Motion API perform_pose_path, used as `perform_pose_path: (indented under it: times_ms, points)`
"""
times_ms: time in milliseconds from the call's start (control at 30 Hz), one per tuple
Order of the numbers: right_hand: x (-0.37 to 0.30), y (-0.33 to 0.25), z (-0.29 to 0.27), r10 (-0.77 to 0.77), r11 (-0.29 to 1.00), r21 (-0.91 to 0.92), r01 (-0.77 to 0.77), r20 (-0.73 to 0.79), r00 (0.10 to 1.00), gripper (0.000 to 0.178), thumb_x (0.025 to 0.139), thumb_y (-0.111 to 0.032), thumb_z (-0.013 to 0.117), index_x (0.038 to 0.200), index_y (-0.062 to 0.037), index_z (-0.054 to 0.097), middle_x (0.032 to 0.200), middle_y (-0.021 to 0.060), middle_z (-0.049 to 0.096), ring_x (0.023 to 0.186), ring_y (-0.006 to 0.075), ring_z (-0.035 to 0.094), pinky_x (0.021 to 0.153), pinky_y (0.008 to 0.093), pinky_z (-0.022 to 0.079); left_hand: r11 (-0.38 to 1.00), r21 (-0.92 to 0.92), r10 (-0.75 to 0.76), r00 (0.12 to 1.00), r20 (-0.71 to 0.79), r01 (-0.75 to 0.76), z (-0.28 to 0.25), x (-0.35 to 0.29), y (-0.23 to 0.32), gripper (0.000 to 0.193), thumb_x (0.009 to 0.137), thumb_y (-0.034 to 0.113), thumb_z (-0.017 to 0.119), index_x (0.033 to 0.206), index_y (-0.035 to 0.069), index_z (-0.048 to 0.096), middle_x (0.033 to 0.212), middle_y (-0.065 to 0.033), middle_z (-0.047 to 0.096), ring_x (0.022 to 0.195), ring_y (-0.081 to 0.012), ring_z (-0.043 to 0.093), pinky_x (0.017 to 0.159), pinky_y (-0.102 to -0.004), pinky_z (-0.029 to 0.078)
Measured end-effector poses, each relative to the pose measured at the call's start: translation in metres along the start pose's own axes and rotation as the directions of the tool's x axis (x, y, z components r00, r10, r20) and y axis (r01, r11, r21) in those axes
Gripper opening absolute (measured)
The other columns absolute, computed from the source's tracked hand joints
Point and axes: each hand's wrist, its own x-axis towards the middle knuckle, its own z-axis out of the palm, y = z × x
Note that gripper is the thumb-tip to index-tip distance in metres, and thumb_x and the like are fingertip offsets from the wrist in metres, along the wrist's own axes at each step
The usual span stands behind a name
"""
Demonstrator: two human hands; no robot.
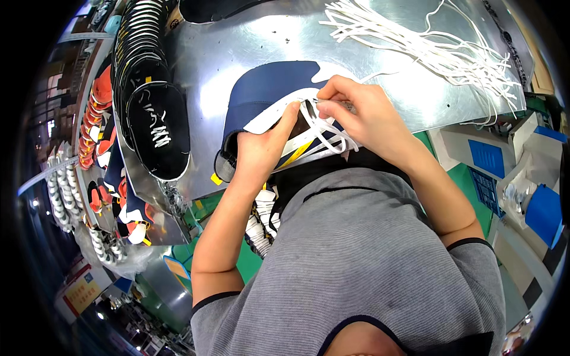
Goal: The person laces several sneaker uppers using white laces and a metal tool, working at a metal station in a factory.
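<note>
A navy shoe upper (270, 83) with a white tongue piece (274, 114) and a yellow strip lies at the near edge of the metal table. My left hand (261, 151) grips it, with the thumb pressed along the white piece and the other fingers hidden inside or beneath the upper. Over the eyelet side, my right hand (371, 118) pinches a white shoelace (323, 133) between thumb and forefinger. Loose loops of that lace hang below the fingertips. The exact eyelet at the fingers is too small to make out.
A bundle of white laces (415, 44) spreads over the table's far right. At left stands a long nested row of black shoe uppers (139, 35). Beyond it are orange and navy pieces (98, 121) on a rack. Blue and white bins (543, 213) stand at right.
</note>
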Motion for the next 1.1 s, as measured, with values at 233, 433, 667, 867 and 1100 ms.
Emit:
perform_pose_path:
  times_ms: [233,433,667,867,1100]
  points:
    - [0.015,0.009,0.003,-0.093,0.972,-0.215,0.093,0.007,0.996,0.020,0.090,-0.012,0.061,0.102,0.0037,0.058,0.078,0.0149,0.069,0.071,0.0278,0.067,0.068,0.0369,0.052,0.992,-0.029,-0.121,0.982,0.147,0.127,0.000,-0.001,0.003,0.012,0.095,0.007,0.062,0.098,-0.003,0.067,0.089,-0.0059,0.070,0.078,-0.0117,0.066,0.070,-0.0265,0.052]
    - [0.026,-0.005,0.000,-0.011,0.868,-0.491,0.075,0.132,0.991,0.029,0.093,-0.016,0.058,0.114,0.0031,0.052,0.077,0.0176,0.067,0.077,0.0361,0.066,0.071,0.0434,0.050,0.958,-0.144,-0.207,0.947,0.247,0.247,-0.002,0.000,0.009,0.019,0.098,0.013,0.056,0.094,-0.001,0.067,0.080,-0.0038,0.067,0.069,-0.0084,0.058,0.061,-0.0241,0.046]
    - [0.031,0.012,-0.017,-0.038,0.999,-0.011,0.037,-0.056,0.998,0.021,0.098,-0.020,0.055,0.110,-0.0041,0.062,0.073,0.0059,0.061,0.069,0.0178,0.059,0.065,0.0315,0.046,0.880,-0.140,-0.397,0.865,0.307,0.454,-0.002,0.013,0.019,0.017,0.094,0.015,0.062,0.102,0.001,0.068,0.093,-0.0046,0.068,0.082,-0.0093,0.058,0.075,-0.0250,0.047]
    - [0.030,0.027,0.010,-0.127,0.957,-0.275,0.092,-0.109,0.986,0.023,0.100,-0.026,0.053,0.114,-0.0083,0.057,0.084,0.0138,0.070,0.082,0.0335,0.068,0.073,0.0438,0.051,0.923,-0.101,-0.361,0.926,0.114,0.372,-0.004,0.017,0.012,0.029,0.087,0.009,0.072,0.114,0.000,0.066,0.108,-0.0061,0.069,0.098,-0.0142,0.063,0.086,-0.0275,0.049]
    - [0.040,0.033,0.023,-0.112,0.882,-0.470,-0.020,-0.251,0.961,0.026,0.100,-0.023,0.052,0.118,-0.0036,0.055,0.074,0.0184,0.067,0.073,0.0379,0.066,0.068,0.0485,0.050,0.702,-0.434,-0.339,0.802,0.492,0.564,-0.051,0.016,0.017,0.024,0.084,0.007,0.069,0.106,0.000,0.066,0.104,-0.0074,0.066,0.094,-0.0138,0.059,0.086,-0.0276,0.047]
